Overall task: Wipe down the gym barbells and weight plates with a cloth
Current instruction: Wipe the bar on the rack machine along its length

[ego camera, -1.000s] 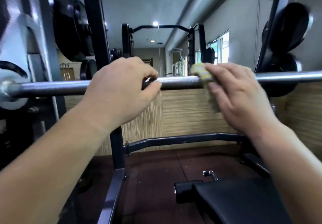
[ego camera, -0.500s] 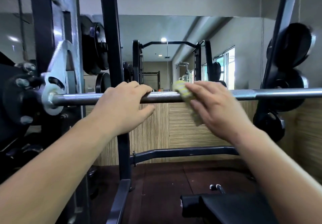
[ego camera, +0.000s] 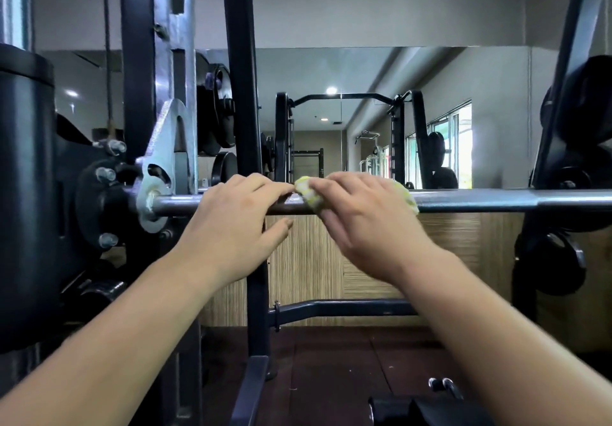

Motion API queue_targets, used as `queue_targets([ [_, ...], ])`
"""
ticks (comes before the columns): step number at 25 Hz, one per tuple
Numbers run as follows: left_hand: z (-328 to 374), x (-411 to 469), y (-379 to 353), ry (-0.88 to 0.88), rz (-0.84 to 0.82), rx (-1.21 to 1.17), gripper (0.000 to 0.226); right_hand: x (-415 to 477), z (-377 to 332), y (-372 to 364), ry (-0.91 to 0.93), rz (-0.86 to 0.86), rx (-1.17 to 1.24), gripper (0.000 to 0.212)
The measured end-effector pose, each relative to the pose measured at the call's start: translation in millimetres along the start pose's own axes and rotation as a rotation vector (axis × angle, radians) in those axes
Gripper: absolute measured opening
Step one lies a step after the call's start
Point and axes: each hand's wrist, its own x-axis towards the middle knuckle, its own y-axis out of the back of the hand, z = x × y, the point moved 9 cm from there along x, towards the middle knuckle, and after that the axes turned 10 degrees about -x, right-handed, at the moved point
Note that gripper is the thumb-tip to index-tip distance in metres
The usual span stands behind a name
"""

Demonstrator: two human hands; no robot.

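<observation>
Barbell (ego camera: pixel 496 201) under loosely draped left hand (ego camera: pixel 231 223), yellow cloth (ego camera: pixel 309 194) gripped by right hand (ego camera: pixel 367 227); no legible writing.

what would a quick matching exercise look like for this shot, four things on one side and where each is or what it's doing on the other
Things
1. left hand
2. right hand
3. cloth
4. bench pad

Places or states
A. yellow-green, pressed against the barbell
B. bottom of the view, below the bar
C. bare on the bar, nearer the rack hook
D. over the bar, holding the cloth

Pairs: 1-C, 2-D, 3-A, 4-B
</observation>
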Motion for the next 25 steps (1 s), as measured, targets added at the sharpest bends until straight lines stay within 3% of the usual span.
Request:
queue_targets([
  [5, -28.5, -23.3, 14.0, 0.038, 0.022, 0.008, 0.052, -25.9, 62.1, 6.0, -0.112, -0.026, -0.065, 0.066],
  [8, -54.0, -27.8, 26.3, 0.149, 0.070, -0.045, 0.052, -2.9, 6.3, -1.4, -0.066, -0.028, -0.081, 0.064],
  [12, -84.4, -32.4, 45.4, 0.344, 0.195, -0.389, 0.052, 51.0, -102.3, -14.4, 0.098, -0.033, -0.056, 0.062],
  [18, -85.5, -46.7, 48.7, 0.267, 0.100, -0.235, 0.053, 41.6, -81.6, -13.1, 0.089, -0.045, -0.083, 0.057],
  [25, -105.3, -52.9, 59.8, 0.399, 0.206, -0.531, 0.069, 91.8, -171.6, -27.9, 0.162, -0.036, -0.092, 0.046],
])
